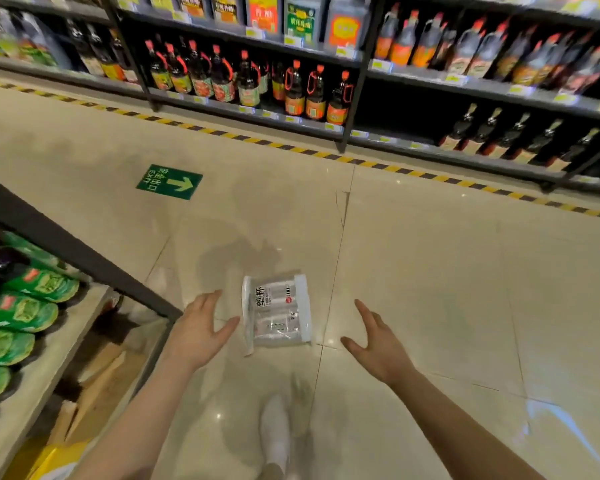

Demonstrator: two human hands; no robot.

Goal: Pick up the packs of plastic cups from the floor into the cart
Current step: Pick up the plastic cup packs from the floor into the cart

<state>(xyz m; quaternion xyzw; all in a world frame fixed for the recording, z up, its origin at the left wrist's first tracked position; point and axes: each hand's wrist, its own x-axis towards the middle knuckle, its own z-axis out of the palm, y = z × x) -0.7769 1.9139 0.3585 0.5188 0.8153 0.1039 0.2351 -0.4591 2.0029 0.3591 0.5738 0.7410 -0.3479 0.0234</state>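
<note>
**Cup pack on the floor, both hands reaching**

Supermarket aisle with a pale tiled floor point(430, 271): dark shelves point(361, 60) of bottles stand along the far side, behind a yellow-and-black stripe, and a green exit sign point(169, 181) is stuck on the tiles. One clear pack of plastic cups point(278, 315) lies flat on the floor, near the lower middle of the view. The left hand point(201, 329) is just beside the pack's left edge, and the right hand point(378, 344) is a little apart on the other side. Both are spread wide and hold nothing; neither touches the pack. A white shoe point(274, 434) stands behind it. No cart is visible, so I judge that the lifting is not yet done and the placing remains.
</note>
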